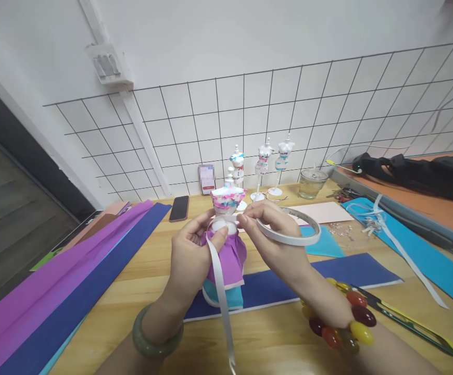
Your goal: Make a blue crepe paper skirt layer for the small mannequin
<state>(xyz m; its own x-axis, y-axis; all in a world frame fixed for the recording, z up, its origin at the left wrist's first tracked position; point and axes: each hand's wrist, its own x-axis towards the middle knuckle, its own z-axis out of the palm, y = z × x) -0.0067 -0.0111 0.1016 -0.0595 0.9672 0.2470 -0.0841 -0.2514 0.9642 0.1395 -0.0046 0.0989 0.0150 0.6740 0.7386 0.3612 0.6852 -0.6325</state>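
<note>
A small mannequin point(226, 200) wears a pink, blue and white top and a purple paper skirt point(232, 260) over a teal layer. My left hand point(189, 255) is closed around its waist and pinches a white ribbon strip point(222, 297) that hangs down toward me. My right hand point(273, 234) is closed too, pinching the strip at the waist, with a roll of white tape point(299, 234) looped over its fingers. A jade bangle sits on my left wrist and a bead bracelet on my right.
Long purple and dark blue paper sheets point(66, 291) lie at left, another blue strip point(328, 276) under my hands. Scissors point(406, 317) lie at right. Three dressed mannequins point(263, 166), a phone point(179, 208), a glass point(311, 183) and a wire grid stand behind.
</note>
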